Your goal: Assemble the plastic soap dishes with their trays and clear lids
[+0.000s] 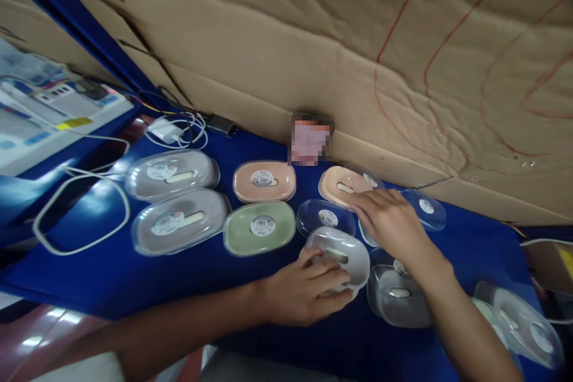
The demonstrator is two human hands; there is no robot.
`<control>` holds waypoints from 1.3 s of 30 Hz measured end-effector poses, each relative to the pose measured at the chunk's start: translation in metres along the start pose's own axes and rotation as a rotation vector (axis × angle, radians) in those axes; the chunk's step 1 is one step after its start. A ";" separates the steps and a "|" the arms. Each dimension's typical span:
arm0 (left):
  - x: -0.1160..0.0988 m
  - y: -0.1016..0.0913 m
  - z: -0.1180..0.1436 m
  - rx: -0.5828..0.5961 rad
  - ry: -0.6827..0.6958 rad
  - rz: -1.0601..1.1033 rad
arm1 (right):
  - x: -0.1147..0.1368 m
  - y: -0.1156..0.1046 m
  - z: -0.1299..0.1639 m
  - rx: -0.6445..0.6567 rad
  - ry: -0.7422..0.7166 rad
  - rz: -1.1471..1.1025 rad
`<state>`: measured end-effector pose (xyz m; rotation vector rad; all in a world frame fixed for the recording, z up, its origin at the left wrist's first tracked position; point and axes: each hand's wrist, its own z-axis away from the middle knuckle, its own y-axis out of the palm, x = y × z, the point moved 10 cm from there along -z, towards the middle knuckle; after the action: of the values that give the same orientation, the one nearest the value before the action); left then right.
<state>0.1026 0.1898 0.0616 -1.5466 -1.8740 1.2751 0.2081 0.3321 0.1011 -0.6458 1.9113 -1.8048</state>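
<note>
Lower centre: left hand point(308, 286) clasps pale-grey oval plastic container point(356, 256), fingers curled. Right of centre: right hand point(391, 218) meets peach oval plastic container point(333, 182); cannot tell whether fingers grip.

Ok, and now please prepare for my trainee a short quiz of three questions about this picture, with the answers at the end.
1. Which colour is the container that the left hand touches: A) green, B) pale grey, C) peach?
2. True or false: the right hand is nearer to the cardboard than the left hand.
3. Complete: the table has a ____ surface.

Key: 1. B; 2. True; 3. blue.
</note>
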 end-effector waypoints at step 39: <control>0.035 -0.055 0.083 0.006 -0.700 -0.204 | -0.062 0.020 0.130 0.120 0.130 -0.122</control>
<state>-0.0028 0.1909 0.0564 -0.9194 -2.3429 1.8725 0.3351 0.2663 0.0725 -0.6305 1.8634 -2.0659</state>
